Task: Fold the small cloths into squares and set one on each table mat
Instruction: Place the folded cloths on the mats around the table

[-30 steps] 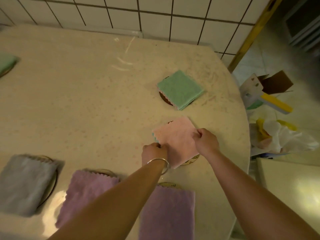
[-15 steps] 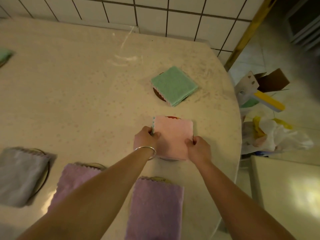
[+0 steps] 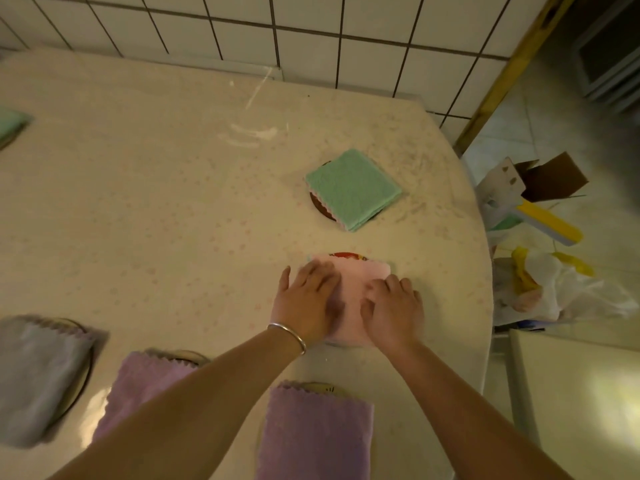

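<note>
A folded pink cloth point(image 3: 360, 282) lies on a round mat point(image 3: 346, 255) whose red rim peeks out at its far edge. My left hand point(image 3: 306, 299) rests flat on the cloth's left part, fingers spread. My right hand point(image 3: 393, 311) presses flat on its right part. Beyond it a folded green cloth point(image 3: 353, 189) sits on another dark mat point(image 3: 319, 206). Nearer me, two purple cloths point(image 3: 317, 434) point(image 3: 138, 393) and a grey cloth point(image 3: 38, 375) each lie on a mat.
The cream table point(image 3: 156, 202) ends in a curved edge at the right. Past it on the floor are cardboard boxes point(image 3: 550, 178), a yellow-and-white tool point(image 3: 543, 220) and plastic bags point(image 3: 568, 289). A white tiled wall point(image 3: 311, 36) backs the table. Another green cloth point(image 3: 10, 123) shows at far left.
The pink cloth was turned square to me and laid over the mat. My hands went from pinching its edges to lying flat on top of it.
</note>
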